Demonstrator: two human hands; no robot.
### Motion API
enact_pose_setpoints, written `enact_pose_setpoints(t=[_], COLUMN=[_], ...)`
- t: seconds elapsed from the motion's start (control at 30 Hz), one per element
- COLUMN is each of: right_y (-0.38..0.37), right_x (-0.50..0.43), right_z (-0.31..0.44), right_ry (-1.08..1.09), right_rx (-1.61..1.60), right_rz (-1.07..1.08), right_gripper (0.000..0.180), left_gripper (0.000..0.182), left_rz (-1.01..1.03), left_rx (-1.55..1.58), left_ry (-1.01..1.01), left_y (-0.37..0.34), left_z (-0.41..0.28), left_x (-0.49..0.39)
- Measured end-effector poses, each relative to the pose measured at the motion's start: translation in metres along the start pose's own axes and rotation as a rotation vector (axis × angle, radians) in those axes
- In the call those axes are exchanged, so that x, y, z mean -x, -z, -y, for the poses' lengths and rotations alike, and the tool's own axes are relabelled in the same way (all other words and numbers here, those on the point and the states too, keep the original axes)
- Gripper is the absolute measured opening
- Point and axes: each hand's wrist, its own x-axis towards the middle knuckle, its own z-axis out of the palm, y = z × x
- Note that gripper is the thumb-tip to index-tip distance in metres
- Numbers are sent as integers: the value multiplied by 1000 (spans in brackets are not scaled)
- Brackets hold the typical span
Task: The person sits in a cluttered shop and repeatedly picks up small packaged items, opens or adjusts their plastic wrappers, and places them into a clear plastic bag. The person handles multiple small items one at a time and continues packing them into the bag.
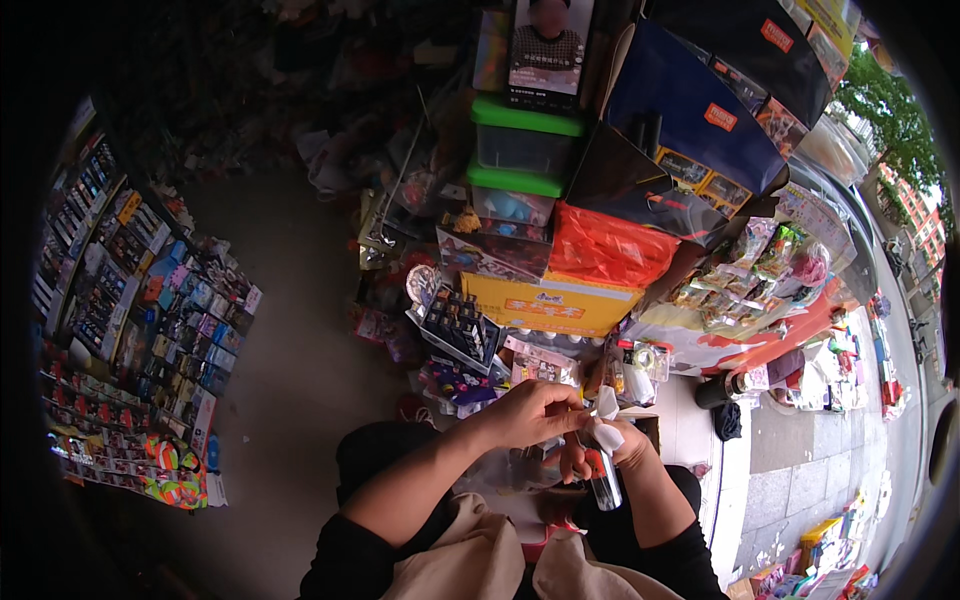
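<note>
My two hands meet low at the centre right, above my lap. My right hand (626, 442) is closed around a small shiny silver and dark object (606, 489) with a red patch, possibly a foil packet or a tube. White tissue or soft plastic (606, 431) sticks up from between my hands. My left hand (536, 412) pinches the white piece at its edge with thumb and forefinger. Part of the silver object lies hidden behind my fingers. Beneath my hands is a clear plastic bag (502, 472).
Ahead stand a yellow carton (551, 304), green-lidded bins (525, 116) with a phone (551, 52) above, and a tray of small dark boxes (457, 330). A black bottle (724, 390) is at the right. Racks of packaged goods (187, 322) stand left.
</note>
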Motion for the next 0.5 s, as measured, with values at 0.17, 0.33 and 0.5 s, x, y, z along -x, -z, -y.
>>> enact_pose_setpoints(t=[0.17,0.33,0.5], right_y=[-2,-9,-10], right_x=[-5,0,-1], right_z=[-5,-1,4], right_ry=[122,143,277], right_rx=[-59,-134,-126], right_rz=[19,-127,-138], right_gripper=[41,34,39], left_gripper=[32,38,39], left_rz=[55,158,212], left_rx=[259,610,775], left_ry=[71,249,216], left_y=[-5,-4,-1], left_z=[-2,-5,-8], left_x=[2,3,3])
